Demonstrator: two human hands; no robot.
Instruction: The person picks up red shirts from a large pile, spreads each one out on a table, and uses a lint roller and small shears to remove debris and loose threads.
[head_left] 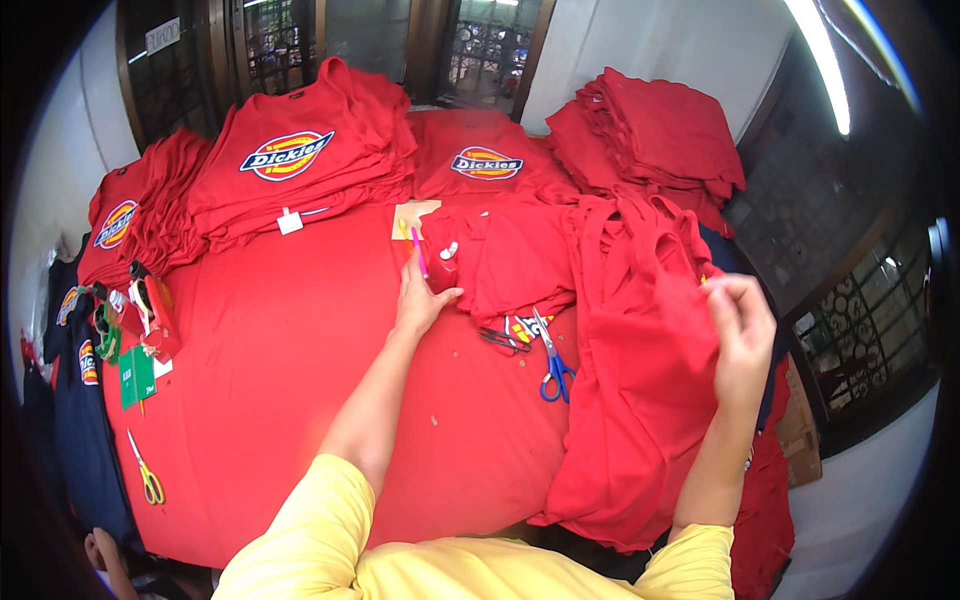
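Observation:
My left hand [422, 302] reaches to the middle of the red-covered table, its thumb stretched away from the fingers, beside a folded red shirt [515, 262]. A pink pen [419, 252] runs along its fingertips; whether they grip it I cannot make out. At the right, my right hand [742, 325] is raised with fingers closed on the edge of a red shirt [640, 370], which hangs over the table's near right side. Between my arms lie blue-handled scissors [555, 375], and a dark slim tool [503, 340] rests next to them.
Stacks of red shirts [300, 130] with printed emblems line the far side, with another stack [655, 130] at far right. Yellow-handled scissors [150, 485], a green notebook [137, 376] and a red container [155, 315] lie on the left. Another person's hand [98, 548] shows at lower left.

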